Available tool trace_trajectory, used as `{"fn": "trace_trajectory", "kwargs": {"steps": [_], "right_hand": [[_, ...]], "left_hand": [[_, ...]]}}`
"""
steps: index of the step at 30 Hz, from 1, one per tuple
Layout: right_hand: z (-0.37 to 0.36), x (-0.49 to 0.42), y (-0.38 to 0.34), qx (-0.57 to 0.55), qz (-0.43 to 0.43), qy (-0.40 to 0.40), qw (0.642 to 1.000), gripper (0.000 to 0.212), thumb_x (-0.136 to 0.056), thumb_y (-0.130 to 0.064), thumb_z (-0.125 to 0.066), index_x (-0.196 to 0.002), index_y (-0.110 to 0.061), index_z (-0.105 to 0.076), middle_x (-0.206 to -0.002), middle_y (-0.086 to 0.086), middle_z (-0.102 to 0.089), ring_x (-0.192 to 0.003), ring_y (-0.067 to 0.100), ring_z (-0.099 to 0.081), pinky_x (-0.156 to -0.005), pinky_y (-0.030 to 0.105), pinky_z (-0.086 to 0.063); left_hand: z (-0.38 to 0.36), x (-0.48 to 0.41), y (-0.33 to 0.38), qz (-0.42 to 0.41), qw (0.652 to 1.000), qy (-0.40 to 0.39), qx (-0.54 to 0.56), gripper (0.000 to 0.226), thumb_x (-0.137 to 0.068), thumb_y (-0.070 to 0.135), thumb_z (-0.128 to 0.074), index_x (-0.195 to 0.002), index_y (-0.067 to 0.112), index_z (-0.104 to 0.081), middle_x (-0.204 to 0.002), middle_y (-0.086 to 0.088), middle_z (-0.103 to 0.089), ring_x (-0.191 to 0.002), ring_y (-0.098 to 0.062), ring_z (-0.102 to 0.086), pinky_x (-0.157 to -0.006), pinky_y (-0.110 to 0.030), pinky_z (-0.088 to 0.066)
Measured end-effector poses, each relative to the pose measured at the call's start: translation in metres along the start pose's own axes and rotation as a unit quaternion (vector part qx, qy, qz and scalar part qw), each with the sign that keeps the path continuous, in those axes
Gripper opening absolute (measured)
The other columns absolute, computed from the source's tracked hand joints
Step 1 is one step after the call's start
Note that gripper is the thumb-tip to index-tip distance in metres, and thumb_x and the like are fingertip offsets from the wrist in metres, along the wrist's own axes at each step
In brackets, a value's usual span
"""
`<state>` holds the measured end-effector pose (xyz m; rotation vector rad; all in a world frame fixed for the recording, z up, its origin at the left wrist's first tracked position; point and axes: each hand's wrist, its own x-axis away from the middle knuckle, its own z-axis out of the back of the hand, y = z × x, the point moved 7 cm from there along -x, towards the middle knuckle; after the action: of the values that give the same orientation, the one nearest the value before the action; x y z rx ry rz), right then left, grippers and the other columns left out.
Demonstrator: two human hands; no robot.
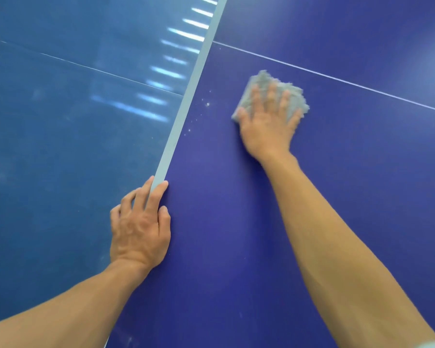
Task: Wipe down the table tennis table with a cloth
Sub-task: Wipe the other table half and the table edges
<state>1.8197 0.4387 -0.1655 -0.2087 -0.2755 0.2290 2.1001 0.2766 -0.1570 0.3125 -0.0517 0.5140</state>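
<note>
My right hand lies flat, fingers spread, pressing a grey fluffy cloth onto the dark blue table tennis table, just short of the white centre line. My left hand holds the pale top band of the net; the band runs between its fingers, with the index finger and thumb on the right side and the other fingers curled over the left.
White specks of dust lie on the table beside the net, left of the cloth. Through the net the other half of the table looks paler and hazy, with bright reflected stripes.
</note>
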Motion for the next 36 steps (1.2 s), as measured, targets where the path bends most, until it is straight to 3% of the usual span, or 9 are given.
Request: {"fn": "trace_trajectory", "kwargs": {"steps": [5,7,10,14,18,22,25,30,36], "right_hand": [[-0.030,0.086,-0.037,0.080,0.294,-0.029,0.952,0.067,-0.104,-0.059,-0.024,-0.165,-0.034,-0.018,-0.174,-0.003,-0.009,-0.161,0.029,-0.003,-0.122,0.068,-0.007],[-0.019,0.074,0.003,0.069,0.246,-0.019,0.967,0.071,-0.102,-0.062,-0.023,-0.165,-0.033,-0.013,-0.174,-0.005,-0.008,-0.161,0.027,-0.003,-0.124,0.067,-0.006],[0.013,0.014,0.077,0.040,0.017,0.014,0.999,0.073,-0.102,-0.063,-0.021,-0.166,-0.033,0.001,-0.174,-0.008,0.005,-0.161,0.024,0.007,-0.125,0.063,0.004],[0.032,-0.044,0.082,-0.025,-0.185,0.042,0.981,0.071,-0.105,-0.058,-0.017,-0.166,-0.029,0.003,-0.175,-0.002,0.010,-0.160,0.031,0.011,-0.122,0.069,0.006],[0.006,-0.054,-0.037,0.023,0.022,0.026,0.999,0.070,-0.107,-0.057,-0.022,-0.166,-0.030,0.003,-0.174,-0.002,0.009,-0.160,0.030,0.011,-0.120,0.069,0.010],[-0.030,0.008,-0.111,0.090,0.302,-0.045,0.948,0.070,-0.102,-0.063,-0.016,-0.166,-0.035,-0.010,-0.175,-0.007,0.001,-0.161,0.026,0.006,-0.124,0.065,0.002],[-0.020,-0.001,-0.079,0.079,0.273,-0.019,0.959,0.075,-0.098,-0.066,-0.017,-0.166,-0.034,-0.010,-0.175,-0.007,-0.001,-0.161,0.025,0.005,-0.125,0.063,0.002],[0.010,-0.093,-0.048,-0.017,0.000,0.011,1.000,0.086,-0.098,-0.066,-0.023,-0.166,-0.022,0.004,-0.175,-0.005,0.008,-0.160,0.027,0.015,-0.124,0.063,0.013],[-0.017,-0.062,-0.132,0.045,0.181,-0.021,0.982,0.077,-0.104,-0.062,-0.025,-0.167,-0.023,-0.003,-0.175,-0.004,0.004,-0.160,0.028,0.012,-0.123,0.063,0.011]], "left_hand": [[0.001,-0.001,0.002,0.000,1.000,-0.005,0.014,0.052,-0.096,0.036,-0.033,-0.144,0.024,-0.051,-0.154,-0.003,-0.050,-0.126,-0.032,-0.051,-0.099,-0.056,-0.040],[0.002,-0.001,0.002,-0.001,1.000,-0.003,0.018,0.052,-0.096,0.035,-0.033,-0.143,0.023,-0.052,-0.153,-0.003,-0.051,-0.125,-0.033,-0.052,-0.097,-0.056,-0.040],[0.002,-0.001,0.003,-0.007,1.000,0.002,0.022,0.051,-0.096,0.034,-0.034,-0.142,0.022,-0.053,-0.152,-0.004,-0.052,-0.122,-0.034,-0.054,-0.095,-0.055,-0.042],[0.001,-0.002,0.000,-0.009,1.000,-0.002,0.026,0.050,-0.096,0.034,-0.035,-0.141,0.022,-0.053,-0.152,-0.003,-0.052,-0.121,-0.033,-0.055,-0.093,-0.055,-0.044],[0.003,-0.003,0.001,-0.016,0.999,-0.005,0.029,0.050,-0.095,0.033,-0.037,-0.141,0.024,-0.052,-0.152,-0.003,-0.053,-0.118,-0.033,-0.058,-0.091,-0.054,-0.045],[0.002,-0.003,-0.001,-0.017,0.999,-0.013,0.026,0.049,-0.095,0.032,-0.038,-0.141,0.025,-0.050,-0.152,-0.003,-0.053,-0.117,-0.033,-0.059,-0.089,-0.052,-0.047],[0.001,-0.004,0.000,-0.020,0.999,-0.018,0.030,0.049,-0.095,0.032,-0.039,-0.142,0.026,-0.049,-0.152,-0.003,-0.052,-0.117,-0.032,-0.060,-0.089,-0.051,-0.047],[0.000,-0.004,-0.002,-0.021,0.999,-0.021,0.032,0.047,-0.095,0.032,-0.039,-0.141,0.028,-0.047,-0.152,-0.003,-0.053,-0.115,-0.032,-0.061,-0.087,-0.050,-0.050],[0.001,-0.006,0.001,-0.022,0.999,-0.026,0.032,0.047,-0.095,0.031,-0.039,-0.141,0.028,-0.047,-0.151,-0.003,-0.054,-0.113,-0.031,-0.062,-0.085,-0.050,-0.051]]}}
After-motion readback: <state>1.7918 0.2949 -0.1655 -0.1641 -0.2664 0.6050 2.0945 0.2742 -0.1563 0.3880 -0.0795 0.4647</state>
